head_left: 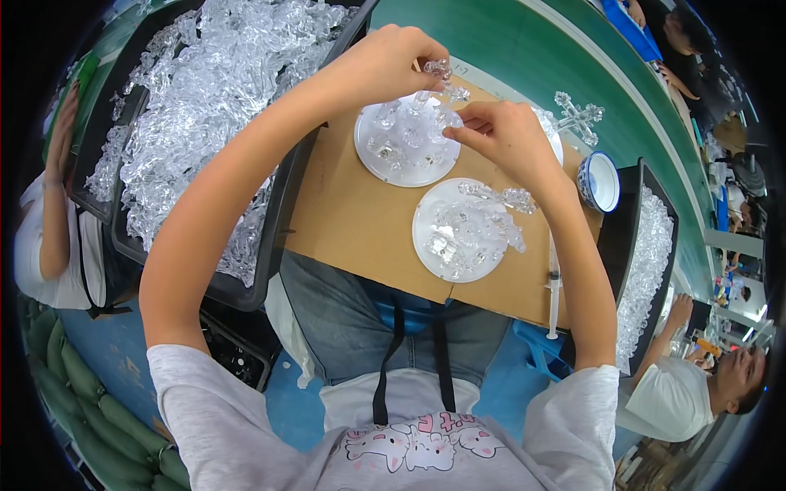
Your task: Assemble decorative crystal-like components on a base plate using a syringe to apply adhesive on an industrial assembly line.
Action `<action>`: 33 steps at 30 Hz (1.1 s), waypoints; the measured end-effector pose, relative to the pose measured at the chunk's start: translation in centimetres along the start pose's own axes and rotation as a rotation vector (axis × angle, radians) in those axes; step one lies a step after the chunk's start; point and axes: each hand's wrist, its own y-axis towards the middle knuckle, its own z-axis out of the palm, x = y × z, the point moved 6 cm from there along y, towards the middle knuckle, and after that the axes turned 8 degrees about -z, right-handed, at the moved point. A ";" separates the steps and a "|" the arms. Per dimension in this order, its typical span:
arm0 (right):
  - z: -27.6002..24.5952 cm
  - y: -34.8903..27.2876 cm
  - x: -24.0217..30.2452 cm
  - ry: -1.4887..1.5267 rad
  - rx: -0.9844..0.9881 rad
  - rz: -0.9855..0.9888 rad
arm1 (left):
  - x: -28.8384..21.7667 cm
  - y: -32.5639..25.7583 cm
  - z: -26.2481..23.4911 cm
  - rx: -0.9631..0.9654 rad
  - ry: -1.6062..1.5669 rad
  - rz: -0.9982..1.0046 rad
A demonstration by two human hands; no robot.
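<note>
At nine o'clock a black plastic tray [278, 213] brims with glittering, knobbly clear plastic pieces [205, 90]. The left hand [378, 61] curls over, fingertips pinching a small clear faceted plastic part [438, 69] at its three o'clock edge; the part's long axis cannot be made out. Below lies a round transparent disc [405, 139] carrying glassy figures on the brown cardboard tabletop [352, 221]. The right hand [503, 139] pinches at that disc's rim, fingers pressed together. At six o'clock from it lies a second clear disc [463, 231]. A white syringe [553, 286] points twelve-to-six. At three o'clock stand a clear cross [578, 116] and a blue-and-white bowl [600, 182].
</note>
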 end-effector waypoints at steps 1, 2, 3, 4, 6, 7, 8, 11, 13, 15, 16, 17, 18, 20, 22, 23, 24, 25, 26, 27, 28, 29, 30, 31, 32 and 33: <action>-0.1 0.1 0.1 -0.006 0.015 0.006 | -0.2 -0.1 -0.2 0.002 -0.001 -0.001; -0.1 0.1 0.1 -0.013 0.030 0.013 | -0.4 -0.2 -0.3 0.027 -0.020 -0.008; -0.1 0.2 0.1 -0.012 0.027 0.013 | -0.6 -0.4 -0.5 0.050 -0.037 -0.015; 0.2 0.3 -0.1 -0.005 0.046 0.027 | -0.4 -0.3 -0.5 0.051 -0.034 -0.013; 0.3 0.3 -0.2 0.002 0.057 0.039 | 0.1 -0.1 0.2 0.147 -0.039 -0.020; 0.3 0.3 -0.1 -0.001 0.064 0.043 | 0.3 -0.1 0.1 0.145 -0.032 -0.016; 0.3 0.3 0.0 -0.004 0.072 0.047 | 0.4 -0.1 0.1 0.160 -0.064 0.004; 0.3 0.4 -0.1 -0.036 0.092 0.047 | 0.7 -0.2 0.2 0.185 -0.055 -0.015; 0.1 0.3 -0.3 -0.025 0.070 0.038 | 0.4 0.0 0.1 0.201 -0.025 -0.050; -0.3 0.1 -0.3 -0.013 0.049 0.026 | 0.3 -0.3 -0.1 0.186 0.015 -0.089; -0.3 0.0 -0.2 -0.041 0.067 0.008 | 0.2 -0.4 -0.2 0.186 0.019 -0.086; -0.3 -0.2 -0.1 -0.069 0.086 -0.009 | 0.2 -0.4 -0.2 0.190 -0.005 -0.102; -0.5 -0.4 -0.1 -0.069 0.081 -0.010 | 0.0 -0.5 -0.2 0.194 -0.030 -0.119; -1.2 -0.7 -0.2 -0.021 0.032 0.005 | -0.1 -0.5 -0.4 0.198 -0.003 -0.133; -1.8 -0.8 0.0 -0.027 0.027 0.000 | 0.0 -0.7 -0.4 0.202 0.023 -0.155; -2.2 -0.8 0.2 -0.036 0.024 -0.004 | -0.1 -0.8 -0.6 0.173 0.041 -0.129; -2.6 -0.7 0.2 -0.036 0.022 -0.002 | -0.2 -0.8 -0.7 0.143 0.058 -0.099; -3.2 -0.4 0.1 -0.023 -0.016 0.000 | 0.0 -1.1 -0.6 0.145 0.059 -0.097; -3.7 -0.1 0.0 -0.011 -0.055 0.002 | 0.2 -1.6 -1.0 0.062 0.075 -0.081; -3.9 0.1 -0.1 -0.009 -0.055 0.007 | -0.3 -2.0 -1.5 -0.018 0.090 -0.063; -4.3 0.4 0.1 0.007 -0.132 -0.031 | -0.6 -2.3 -1.4 -0.013 0.089 -0.062; -4.7 0.6 0.2 0.022 -0.209 -0.069 | -0.3 -2.7 -1.2 0.047 0.197 -0.167; -4.4 1.1 0.2 0.024 -0.209 -0.068 | 0.1 -3.0 -1.2 0.105 0.308 -0.272; -4.0 1.6 0.3 0.017 -0.187 -0.081 | 0.4 -3.1 -1.0 0.106 0.308 -0.273; -3.7 2.0 0.4 0.009 -0.165 -0.092 | 1.1 -3.1 -0.3 0.144 0.289 -0.289; -3.4 2.3 0.7 0.012 -0.163 -0.095 | 1.4 -3.3 0.0 0.179 0.271 -0.309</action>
